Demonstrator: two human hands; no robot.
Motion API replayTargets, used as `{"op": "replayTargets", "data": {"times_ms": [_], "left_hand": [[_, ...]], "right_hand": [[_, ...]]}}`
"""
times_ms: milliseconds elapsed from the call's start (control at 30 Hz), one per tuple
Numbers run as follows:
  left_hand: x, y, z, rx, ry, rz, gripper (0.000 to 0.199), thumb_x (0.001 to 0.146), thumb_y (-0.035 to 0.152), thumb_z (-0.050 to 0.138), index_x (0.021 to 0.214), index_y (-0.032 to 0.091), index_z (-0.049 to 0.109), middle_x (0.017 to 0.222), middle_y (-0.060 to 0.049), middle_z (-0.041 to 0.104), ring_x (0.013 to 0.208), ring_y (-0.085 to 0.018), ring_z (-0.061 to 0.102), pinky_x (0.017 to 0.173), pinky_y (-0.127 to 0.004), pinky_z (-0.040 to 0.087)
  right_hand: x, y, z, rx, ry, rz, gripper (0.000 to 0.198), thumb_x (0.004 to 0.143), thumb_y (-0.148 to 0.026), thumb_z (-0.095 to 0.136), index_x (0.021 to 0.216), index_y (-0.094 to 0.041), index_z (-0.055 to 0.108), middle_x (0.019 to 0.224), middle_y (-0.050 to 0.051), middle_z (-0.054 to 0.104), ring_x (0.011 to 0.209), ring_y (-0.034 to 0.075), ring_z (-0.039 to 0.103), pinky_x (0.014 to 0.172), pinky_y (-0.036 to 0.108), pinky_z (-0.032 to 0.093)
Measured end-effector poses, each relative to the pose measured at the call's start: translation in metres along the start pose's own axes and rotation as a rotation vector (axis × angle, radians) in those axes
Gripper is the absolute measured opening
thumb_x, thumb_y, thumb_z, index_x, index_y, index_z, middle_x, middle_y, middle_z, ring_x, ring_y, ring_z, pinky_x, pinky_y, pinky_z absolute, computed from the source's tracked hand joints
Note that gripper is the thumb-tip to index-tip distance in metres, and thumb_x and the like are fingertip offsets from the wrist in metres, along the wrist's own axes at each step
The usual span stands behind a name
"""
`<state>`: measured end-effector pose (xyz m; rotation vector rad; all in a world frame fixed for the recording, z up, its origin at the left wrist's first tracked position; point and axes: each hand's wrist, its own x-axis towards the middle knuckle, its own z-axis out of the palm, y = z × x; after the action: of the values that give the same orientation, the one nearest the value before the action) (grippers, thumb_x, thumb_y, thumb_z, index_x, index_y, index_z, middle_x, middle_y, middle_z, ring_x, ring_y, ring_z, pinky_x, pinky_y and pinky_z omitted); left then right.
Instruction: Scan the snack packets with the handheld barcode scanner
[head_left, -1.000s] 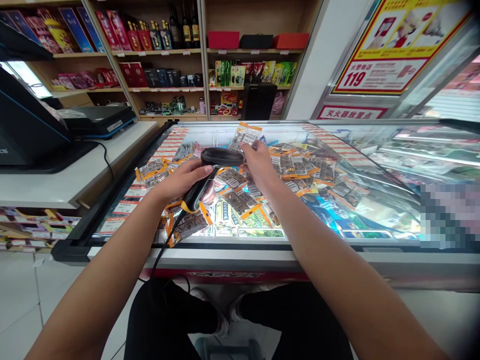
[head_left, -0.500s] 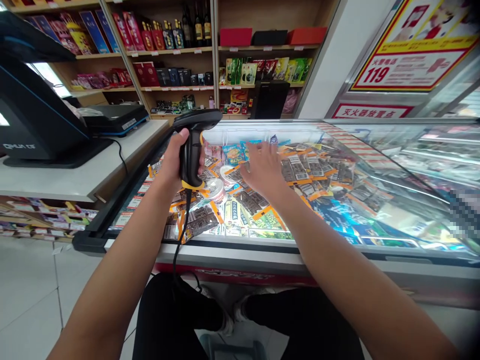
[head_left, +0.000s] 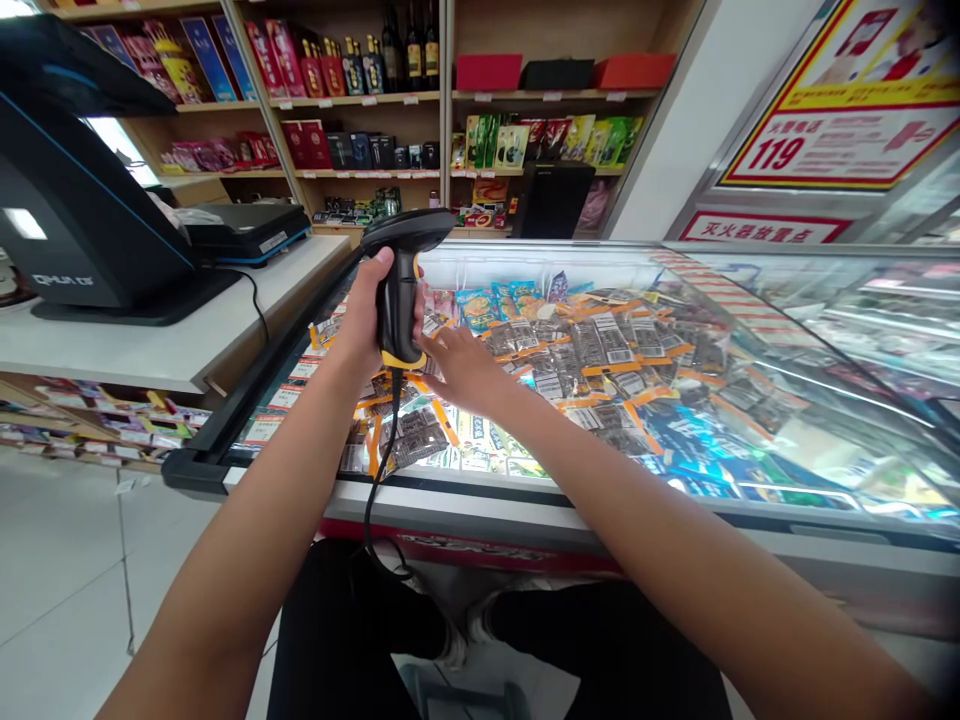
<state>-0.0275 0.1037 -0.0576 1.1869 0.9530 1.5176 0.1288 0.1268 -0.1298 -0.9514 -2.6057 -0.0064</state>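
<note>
1. The left hand [head_left: 369, 318] is wrapped tightly round the grip of a black barcode scanner [head_left: 401, 275], holding it upright with its head pointing right, above the left end of the freezer lid.
2. The scanner's cable [head_left: 375, 480] hangs from the yellow-ringed base of the grip down past the freezer's front edge.
3. The right hand [head_left: 463, 366] lies just beside the scanner's base, palm down with its fingers loosely spread, on or just over the snack packets [head_left: 600, 345]; I cannot tell whether it pinches one.
4. The packets, many with orange strips and barcode labels, cover the glass lid of the chest freezer [head_left: 570, 505].
5. Far left, a white tabletop [head_left: 150, 350] carries a black till screen [head_left: 71, 225] and a flat black device [head_left: 247, 232].
6. Behind stand wooden shelves [head_left: 360, 100] of boxes and bottles; at the far right hangs a red-and-yellow poster [head_left: 840, 120].
</note>
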Motion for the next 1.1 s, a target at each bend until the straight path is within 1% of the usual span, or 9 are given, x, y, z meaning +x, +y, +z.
{"op": "replayTargets", "data": {"times_ms": [67,167,233,367,433,500,633,800,1100], "left_hand": [[0.000,-0.001,0.000,-0.025,-0.021,0.008,0.049,0.091,0.064,0.046,0.098,0.020,0.065,0.058,-0.002,0.061,0.053,-0.018,0.066,0.037,-0.024,0.038],[0.000,-0.001,0.000,-0.049,-0.031,-0.001,0.048,0.092,0.063,0.046,0.097,0.019,0.064,0.060,-0.001,0.061,0.054,-0.018,0.067,0.038,-0.023,0.038],[0.000,-0.002,0.001,-0.043,-0.015,-0.011,0.049,0.092,0.064,0.045,0.096,0.019,0.063,0.059,0.000,0.059,0.053,-0.017,0.066,0.040,-0.023,0.039],[0.000,-0.002,0.001,-0.033,-0.014,-0.012,0.050,0.091,0.066,0.046,0.095,0.019,0.062,0.056,0.001,0.056,0.046,-0.015,0.062,0.039,-0.023,0.038],[0.000,-0.002,0.001,-0.031,-0.031,-0.011,0.049,0.090,0.067,0.049,0.093,0.020,0.062,0.056,0.002,0.056,0.043,-0.013,0.058,0.039,-0.024,0.038],[-0.001,-0.002,0.000,-0.030,-0.064,0.000,0.047,0.089,0.066,0.050,0.090,0.020,0.061,0.056,0.002,0.057,0.041,-0.012,0.055,0.039,-0.024,0.039],[-0.002,-0.002,0.000,-0.005,-0.124,0.014,0.045,0.089,0.064,0.049,0.086,0.020,0.059,0.057,0.001,0.059,0.039,-0.011,0.052,0.039,-0.024,0.040],[-0.005,-0.004,0.004,0.100,-0.154,-0.082,0.045,0.085,0.065,0.054,0.080,0.020,0.059,0.055,-0.001,0.061,0.038,-0.013,0.053,0.036,-0.024,0.039],[-0.011,-0.007,0.011,0.189,-0.251,-0.147,0.050,0.083,0.068,0.057,0.074,0.019,0.058,0.054,-0.002,0.063,0.038,-0.013,0.056,0.037,-0.023,0.043]], "right_hand": [[-0.003,0.000,-0.004,0.055,0.001,0.001,0.056,0.094,-0.041,0.065,0.142,-0.015,0.056,0.128,0.020,0.059,0.123,0.039,0.049,0.098,0.051,0.045],[-0.005,0.000,-0.008,0.234,-0.007,0.043,0.046,0.096,-0.049,0.061,0.129,-0.019,0.063,0.119,0.016,0.064,0.117,0.035,0.056,0.098,0.048,0.044],[-0.005,0.000,-0.009,0.358,-0.023,0.097,0.041,0.096,-0.049,0.060,0.127,-0.021,0.064,0.112,0.013,0.069,0.109,0.032,0.062,0.093,0.044,0.045],[-0.002,0.000,-0.010,0.560,-0.046,0.236,0.048,0.086,-0.040,0.075,0.126,-0.017,0.061,0.105,0.012,0.072,0.094,0.028,0.066,0.081,0.037,0.048],[-0.001,0.001,-0.011,0.628,0.017,0.271,0.036,0.088,-0.034,0.072,0.117,-0.017,0.062,0.109,0.012,0.071,0.097,0.028,0.066,0.082,0.037,0.048],[-0.001,0.006,-0.014,0.667,0.143,0.322,0.022,0.091,-0.030,0.065,0.109,-0.018,0.061,0.110,0.011,0.070,0.100,0.028,0.064,0.084,0.039,0.047],[-0.002,0.024,-0.024,0.700,0.343,0.465,0.013,0.092,-0.032,0.060,0.097,-0.022,0.054,0.096,0.006,0.064,0.087,0.025,0.060,0.077,0.037,0.046],[-0.006,0.048,-0.035,0.613,0.486,0.573,0.022,0.091,-0.034,0.061,0.083,-0.025,0.042,0.081,0.001,0.049,0.072,0.019,0.047,0.068,0.034,0.039],[-0.006,0.060,-0.034,0.532,0.553,0.643,0.025,0.091,-0.032,0.061,0.083,-0.026,0.038,0.073,-0.004,0.040,0.066,0.017,0.039,0.065,0.032,0.031]]}}
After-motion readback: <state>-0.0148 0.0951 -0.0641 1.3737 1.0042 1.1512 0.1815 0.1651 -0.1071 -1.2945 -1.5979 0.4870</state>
